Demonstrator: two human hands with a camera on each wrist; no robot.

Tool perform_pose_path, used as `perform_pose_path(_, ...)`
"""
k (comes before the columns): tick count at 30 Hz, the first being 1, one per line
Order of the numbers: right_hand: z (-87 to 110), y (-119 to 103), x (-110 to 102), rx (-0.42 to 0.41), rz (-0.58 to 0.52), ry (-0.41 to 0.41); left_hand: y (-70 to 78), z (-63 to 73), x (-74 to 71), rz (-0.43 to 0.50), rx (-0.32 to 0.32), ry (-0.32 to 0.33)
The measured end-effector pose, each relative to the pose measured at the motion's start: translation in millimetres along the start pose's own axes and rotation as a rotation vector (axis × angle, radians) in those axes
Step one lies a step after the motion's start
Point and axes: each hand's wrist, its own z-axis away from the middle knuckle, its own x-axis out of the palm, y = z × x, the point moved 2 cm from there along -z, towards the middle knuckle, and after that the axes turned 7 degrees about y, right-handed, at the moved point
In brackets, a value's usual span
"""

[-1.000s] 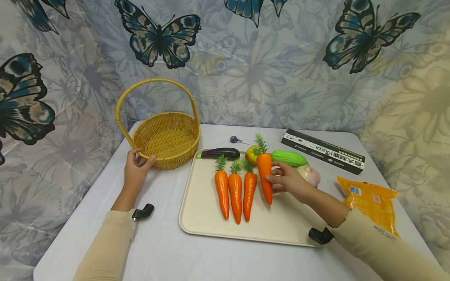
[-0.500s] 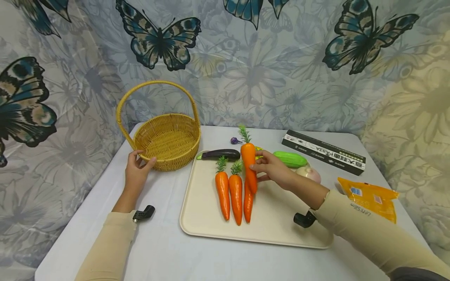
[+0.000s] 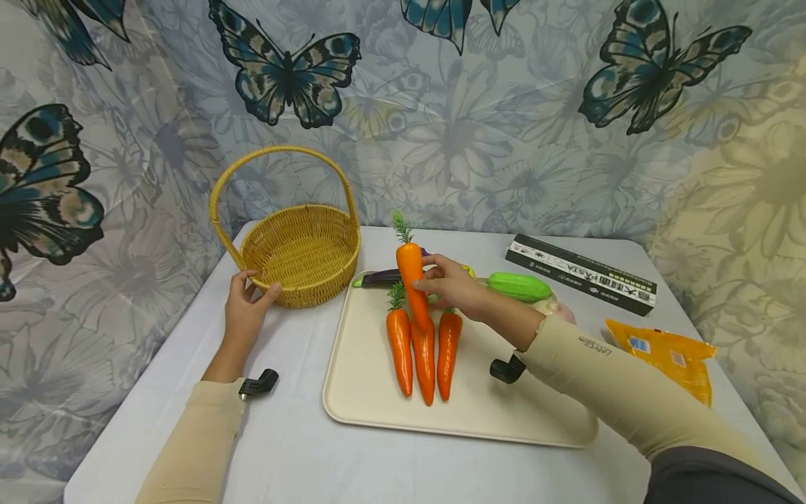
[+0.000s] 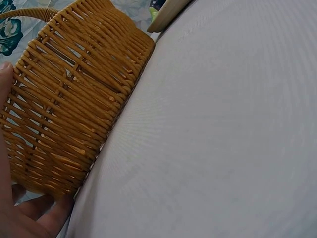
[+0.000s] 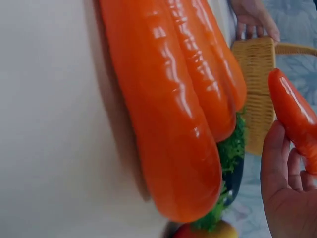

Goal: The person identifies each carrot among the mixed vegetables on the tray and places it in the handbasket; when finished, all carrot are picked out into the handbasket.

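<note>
My right hand (image 3: 455,285) holds a large orange carrot (image 3: 411,269) by its side, green top up. It hangs above the beige tray (image 3: 352,399), partly covering the middle one of three carrots (image 3: 425,367) lying side by side there. In the right wrist view, the thumb and fingers wrap around the held carrot (image 5: 294,114). My left hand (image 3: 244,308) grips the near left rim of a yellow wicker basket (image 3: 315,288) with a tall handle. The left wrist view shows fingers beneath the basket (image 4: 74,99) and the thumb at its rim.
On the tray's far side lie an eggplant (image 3: 376,279), a green cucumber-like vegetable (image 3: 519,285) and a pale onion (image 3: 559,309), partly hidden. A black pasta box (image 3: 579,273) and an orange bag (image 3: 664,357) lie to the right. The basket's handle arches high.
My right hand has carried the carrot leftward over the other carrots and slightly up, closer to the basket. My left hand has stayed on the basket's rim.
</note>
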Motion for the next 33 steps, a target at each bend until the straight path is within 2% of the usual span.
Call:
perform_pose_path(3, -8.1, -1, 10, 0.003, -0.001, -0.010, -8.1, -3.2, -1.1, 0.002, 0.000, 0.004)
perform_pose_path(13, -34.9, -13, 39, -0.015, 0.024, -0.016, -13.4, -1.7, -0.7, 0.012, 0.026, 0.030)
perform_pose_path(18, -46.6, -19, 55, -0.006, -0.008, -0.040, -15.1, -1.9, 0.9, 0.026, 0.034, 0.040)
perform_pose_path(28, -76.5, -41, 88, -0.055, -0.022, -0.067, -10.7, -2.8, -0.2, 0.044, 0.066, 0.026)
perform_pose_path(33, -89.1, -56, 103, -0.071, -0.027, -0.063, -0.8, -0.1, -2.0, 0.046, 0.059, 0.018)
